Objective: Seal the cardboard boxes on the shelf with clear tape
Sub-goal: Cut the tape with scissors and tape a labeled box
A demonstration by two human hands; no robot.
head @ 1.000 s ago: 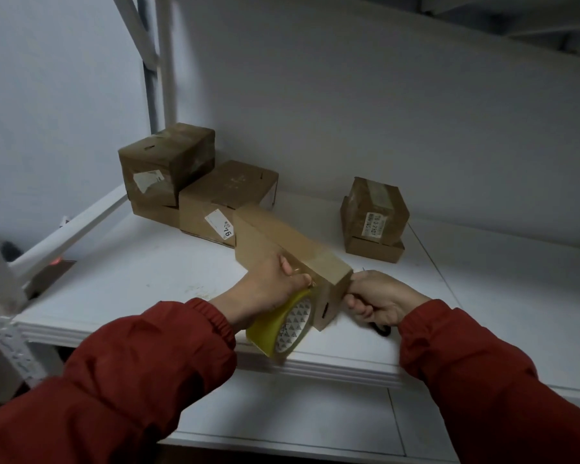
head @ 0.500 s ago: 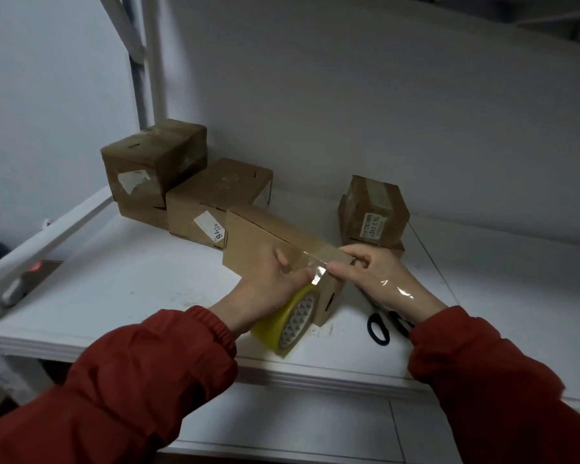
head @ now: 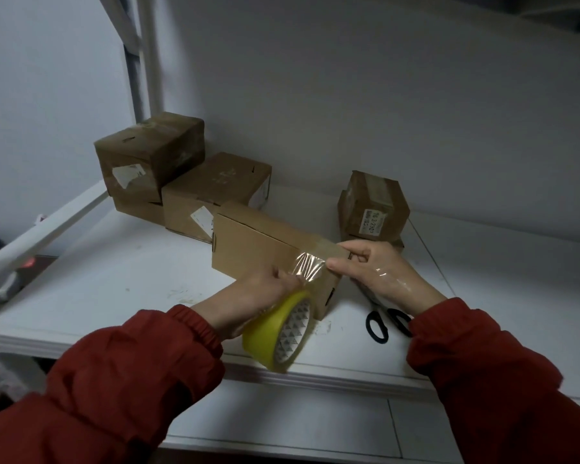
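A long light-brown cardboard box (head: 255, 249) lies on the white shelf (head: 121, 283), its near end toward me. My left hand (head: 248, 296) grips a yellow-cored roll of clear tape (head: 282, 329) against the box's near end. A shiny strip of clear tape (head: 310, 267) runs from the roll up over the box's near corner. My right hand (head: 369, 266) pinches the free end of that strip at the box's top corner; a loose piece of tape clings to the back of this hand.
Black-handled scissors (head: 382, 324) lie on the shelf right of the box, partly under my right wrist. Stacked boxes (head: 148, 155) and another box (head: 215, 189) stand back left; a small taped box (head: 372, 205) sits back right. A shelf post (head: 148, 55) rises behind.
My right hand rose from beside the box's near end to its top corner, drawing a tape strip from the roll. The strip is now longer. The scissors came into view.
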